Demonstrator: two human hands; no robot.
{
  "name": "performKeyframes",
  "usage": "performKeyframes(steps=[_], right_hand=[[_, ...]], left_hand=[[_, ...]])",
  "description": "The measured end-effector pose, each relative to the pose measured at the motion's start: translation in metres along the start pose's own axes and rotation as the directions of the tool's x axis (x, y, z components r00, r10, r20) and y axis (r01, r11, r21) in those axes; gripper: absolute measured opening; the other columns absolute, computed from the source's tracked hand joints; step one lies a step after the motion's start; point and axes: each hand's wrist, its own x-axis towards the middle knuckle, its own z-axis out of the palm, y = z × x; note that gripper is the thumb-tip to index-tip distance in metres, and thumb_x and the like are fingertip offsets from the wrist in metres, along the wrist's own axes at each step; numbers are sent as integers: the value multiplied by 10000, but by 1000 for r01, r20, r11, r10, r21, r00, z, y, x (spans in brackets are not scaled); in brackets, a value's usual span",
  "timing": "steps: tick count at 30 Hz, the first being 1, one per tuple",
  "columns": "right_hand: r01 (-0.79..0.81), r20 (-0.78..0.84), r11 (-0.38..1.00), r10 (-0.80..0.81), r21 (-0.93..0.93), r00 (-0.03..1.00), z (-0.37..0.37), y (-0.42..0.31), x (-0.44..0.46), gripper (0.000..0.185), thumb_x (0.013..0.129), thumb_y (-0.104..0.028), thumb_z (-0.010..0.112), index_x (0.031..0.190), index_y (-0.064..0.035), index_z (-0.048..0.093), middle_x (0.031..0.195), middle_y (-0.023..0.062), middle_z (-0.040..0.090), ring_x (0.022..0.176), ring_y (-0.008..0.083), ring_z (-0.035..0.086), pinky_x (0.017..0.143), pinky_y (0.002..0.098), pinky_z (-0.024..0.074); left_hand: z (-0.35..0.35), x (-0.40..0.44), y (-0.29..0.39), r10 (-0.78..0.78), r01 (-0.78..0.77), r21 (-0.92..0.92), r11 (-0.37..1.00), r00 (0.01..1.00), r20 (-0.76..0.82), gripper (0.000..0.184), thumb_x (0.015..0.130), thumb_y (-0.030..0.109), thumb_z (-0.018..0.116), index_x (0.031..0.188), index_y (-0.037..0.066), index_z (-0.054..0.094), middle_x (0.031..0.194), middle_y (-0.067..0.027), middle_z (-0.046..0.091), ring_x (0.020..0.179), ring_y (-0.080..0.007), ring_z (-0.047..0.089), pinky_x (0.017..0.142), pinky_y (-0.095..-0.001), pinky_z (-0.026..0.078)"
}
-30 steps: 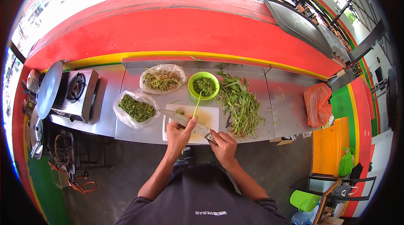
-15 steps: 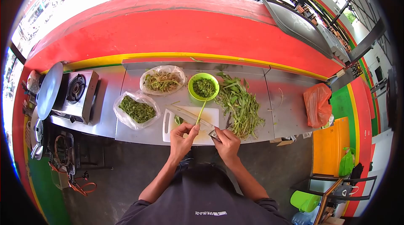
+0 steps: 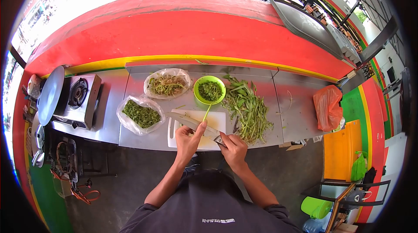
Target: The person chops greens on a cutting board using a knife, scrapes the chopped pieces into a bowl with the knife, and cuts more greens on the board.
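My right hand (image 3: 234, 151) is closed round the handle of a knife (image 3: 187, 121), its blade pointing left over the white cutting board (image 3: 217, 122). A green stem (image 3: 207, 112) is pinched in my left hand (image 3: 188, 142), up against the blade. Beyond the board stands a lime green bowl (image 3: 198, 97) with chopped greens (image 3: 210, 90). Long leafy stalks (image 3: 250, 111) lie in a pile to the right. On the left are a plastic bag of chopped greens (image 3: 141, 114) and, farther back, a plastic bag of root ends and stems (image 3: 166, 84).
A gas stove (image 3: 78, 98) and a large round pan (image 3: 51, 95) stand at the left end of the steel counter (image 3: 111, 115). An orange plastic bag (image 3: 327, 107) sits at the right end. A red wall (image 3: 174, 32) runs behind the counter.
The stem and my left hand shifted right and back a little. The stem's upper end now looks shorter and no longer overlaps the bowl as far. The knife blade tilted slightly.
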Motion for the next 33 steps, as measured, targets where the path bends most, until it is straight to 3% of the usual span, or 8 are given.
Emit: performKeyframes(steps=[8, 17, 20, 26, 33], right_hand=[[-26, -10, 1000, 26, -2, 1000, 0, 3, 1, 479, 595, -26, 811, 1067, -80, 750, 732, 16, 593, 640, 194, 611, 581, 321, 506], [28, 10, 999, -28, 24, 1000, 0, 4, 5, 465, 600, -21, 805, 1058, -83, 752, 723, 16, 591, 654, 188, 624, 577, 321, 508], [47, 25, 999, -47, 10, 999, -1, 2, 4, 479, 596, -24, 807, 1068, -85, 749, 734, 14, 595, 663, 188, 627, 583, 320, 509], [19, 8, 1000, -19, -6, 1000, 0, 1, 2, 500, 586, -31, 813, 1079, -86, 746, 740, 14, 595, 667, 189, 625, 587, 321, 508], [-34, -25, 999, 34, -3, 999, 2, 8, 4, 488, 593, -40, 829, 1072, -82, 748, 743, 17, 599, 658, 193, 623, 584, 320, 503]], left_hand=[[-1, -6, -21, 38, -40, -64, 997, 999, -39, 286, 894, 230, 773, 770, -17, 698, 709, -8, 675, 658, -31, 544, 583, -226, 403], [-4, 5, 2, 18, -10, -175, 985, 999, 40, 299, 911, 239, 758, 993, -48, 742, 740, -17, 686, 659, -47, 565, 587, -229, 427], [-6, 7, 9, 3, 2, -77, 997, 998, 67, 308, 927, 231, 746, 1026, -60, 729, 817, -12, 694, 686, -52, 568, 582, -221, 426], [6, 6, 3, 63, -68, -90, 994, 996, -59, 265, 921, 228, 748, 941, -36, 759, 703, 18, 652, 612, -24, 501, 535, -226, 371], [1, 1, -17, 50, -52, -28, 998, 997, -58, 250, 909, 219, 761, 851, -23, 743, 684, 21, 646, 618, -23, 511, 568, -207, 388]])
